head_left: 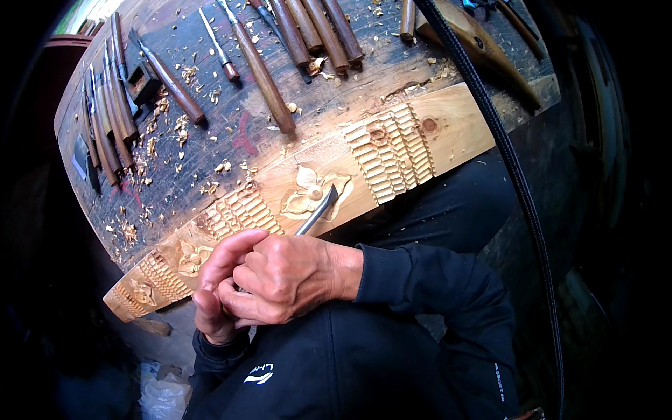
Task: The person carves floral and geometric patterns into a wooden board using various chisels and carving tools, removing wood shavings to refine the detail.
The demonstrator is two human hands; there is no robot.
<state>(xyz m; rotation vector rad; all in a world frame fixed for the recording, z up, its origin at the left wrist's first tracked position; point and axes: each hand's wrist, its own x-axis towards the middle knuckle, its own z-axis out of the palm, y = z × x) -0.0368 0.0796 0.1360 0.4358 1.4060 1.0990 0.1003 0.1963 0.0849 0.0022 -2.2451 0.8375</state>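
Worn wooden table [227,115], dark floor [507,252]

The worn table [210,133] is dark in patches, with a red smudge [243,136] on its top and pale shavings [182,129] strewn about. I see a bunch of tools [124,126] at the left, near a dark block [143,84], and brown handles [322,31] clustered farther right, three loose chisels [257,70] between. A wooden club [483,49] lies beyond. A black cable [514,163] hangs in front; a whitish bag [164,392] sits low at the left.
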